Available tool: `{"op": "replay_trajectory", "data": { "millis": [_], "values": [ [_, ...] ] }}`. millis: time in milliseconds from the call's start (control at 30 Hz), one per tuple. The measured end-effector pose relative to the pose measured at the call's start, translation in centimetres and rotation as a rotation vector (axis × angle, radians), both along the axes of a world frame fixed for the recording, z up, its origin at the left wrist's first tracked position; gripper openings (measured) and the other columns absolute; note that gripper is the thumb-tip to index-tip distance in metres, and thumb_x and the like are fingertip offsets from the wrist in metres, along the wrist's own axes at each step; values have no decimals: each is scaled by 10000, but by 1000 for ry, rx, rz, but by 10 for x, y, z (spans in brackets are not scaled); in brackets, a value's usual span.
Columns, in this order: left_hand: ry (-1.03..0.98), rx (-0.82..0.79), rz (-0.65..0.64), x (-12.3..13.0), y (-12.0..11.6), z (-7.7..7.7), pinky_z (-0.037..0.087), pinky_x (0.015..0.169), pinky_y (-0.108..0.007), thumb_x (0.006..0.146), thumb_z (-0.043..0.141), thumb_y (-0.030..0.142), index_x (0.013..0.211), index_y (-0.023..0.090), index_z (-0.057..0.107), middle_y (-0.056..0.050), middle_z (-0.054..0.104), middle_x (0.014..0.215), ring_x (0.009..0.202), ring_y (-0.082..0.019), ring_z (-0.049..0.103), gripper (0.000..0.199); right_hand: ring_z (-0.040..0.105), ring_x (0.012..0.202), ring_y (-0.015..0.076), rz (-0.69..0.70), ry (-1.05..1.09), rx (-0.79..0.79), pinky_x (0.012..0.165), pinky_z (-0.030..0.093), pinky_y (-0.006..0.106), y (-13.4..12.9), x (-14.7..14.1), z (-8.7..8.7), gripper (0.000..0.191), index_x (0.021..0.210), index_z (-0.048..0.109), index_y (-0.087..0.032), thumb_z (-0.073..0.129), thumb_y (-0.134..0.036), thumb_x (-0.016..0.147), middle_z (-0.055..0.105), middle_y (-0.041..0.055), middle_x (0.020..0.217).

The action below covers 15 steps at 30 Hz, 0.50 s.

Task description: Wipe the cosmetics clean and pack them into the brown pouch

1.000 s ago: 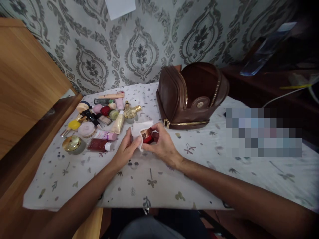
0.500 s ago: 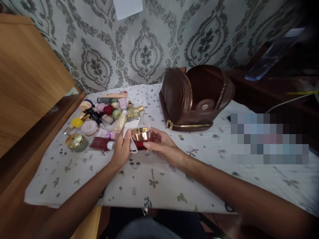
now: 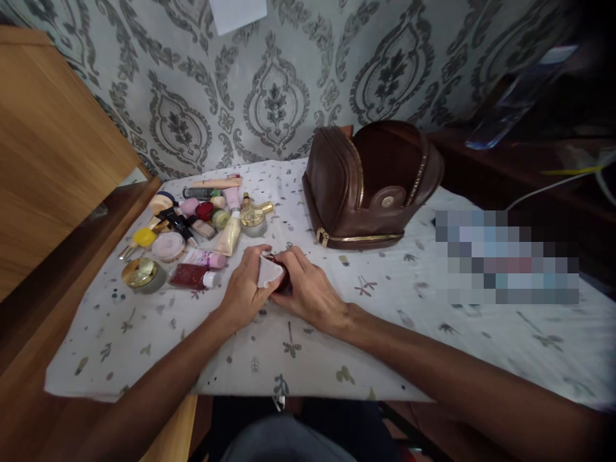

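Observation:
Near the middle of the table, my left hand (image 3: 245,289) presses a white cloth (image 3: 268,272) against a dark red jar (image 3: 283,282). My right hand (image 3: 310,292) is wrapped round the jar from the right, and most of the jar is hidden between both hands. Left of them lie a bottle of red liquid (image 3: 188,276) with a white cap, a pink-capped tube (image 3: 206,258) and a cream-coloured tube (image 3: 228,235). A gold-lidded jar (image 3: 139,274) stands farther left.
An open brown leather bag (image 3: 359,192) stands at the back, right of centre. Several cosmetics, among them a pink compact (image 3: 168,246), crowd the left side of the patterned tablecloth (image 3: 327,372). A blurred-out item (image 3: 510,260) lies at the right.
The jar's gold lid, seen earlier, is now hidden by my hands. My right hand has closed farther over the jar, and my left hand has brought the cloth onto it. The view has shifted slightly.

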<state>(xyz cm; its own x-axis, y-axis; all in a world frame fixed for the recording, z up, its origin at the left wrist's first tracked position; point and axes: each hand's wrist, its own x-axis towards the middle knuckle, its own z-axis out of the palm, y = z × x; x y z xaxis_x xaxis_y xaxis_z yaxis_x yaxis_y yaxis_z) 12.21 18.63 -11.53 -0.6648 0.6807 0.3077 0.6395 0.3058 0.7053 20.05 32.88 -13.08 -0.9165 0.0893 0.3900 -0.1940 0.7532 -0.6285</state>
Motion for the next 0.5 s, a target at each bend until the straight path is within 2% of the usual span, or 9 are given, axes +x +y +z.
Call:
{"op": "replay_trajectory", "data": {
  "millis": [133,233,300,400,500],
  "values": [
    [-25,63,5,0,1,4,461,848,-324,952,441,322,1032,211,535,-45,611,951,904,-194,586,166,618,920,239,65,43,34,743,545,382,1,-1,-4,366,1095,479,-240,637,-164,774,534,75,1107],
    [-80,131,13,-3,2,7,462,838,-310,969,421,359,935,205,566,-29,616,857,870,-189,585,214,620,985,256,110,50,17,799,554,413,4,-1,-4,401,1132,486,-243,631,-145,772,536,86,1166],
    [-129,158,68,-6,2,7,468,854,-310,967,425,411,896,198,587,-34,648,851,883,-196,604,277,622,995,258,142,37,-19,812,556,417,5,-1,-2,410,1139,495,-240,649,-155,768,538,91,1192],
    [-225,171,232,-11,0,5,486,856,-322,941,456,518,839,192,620,-47,690,825,876,-219,641,378,613,1025,249,197,40,-157,868,544,417,5,0,0,412,1137,505,-242,697,-222,773,550,86,1188],
    [-287,197,326,-14,-3,3,497,879,-338,899,481,621,819,194,652,-65,713,812,896,-242,668,467,603,1042,242,199,32,-417,916,524,414,3,-2,1,508,1124,506,-239,787,-284,703,578,69,1123]
  ]
}}
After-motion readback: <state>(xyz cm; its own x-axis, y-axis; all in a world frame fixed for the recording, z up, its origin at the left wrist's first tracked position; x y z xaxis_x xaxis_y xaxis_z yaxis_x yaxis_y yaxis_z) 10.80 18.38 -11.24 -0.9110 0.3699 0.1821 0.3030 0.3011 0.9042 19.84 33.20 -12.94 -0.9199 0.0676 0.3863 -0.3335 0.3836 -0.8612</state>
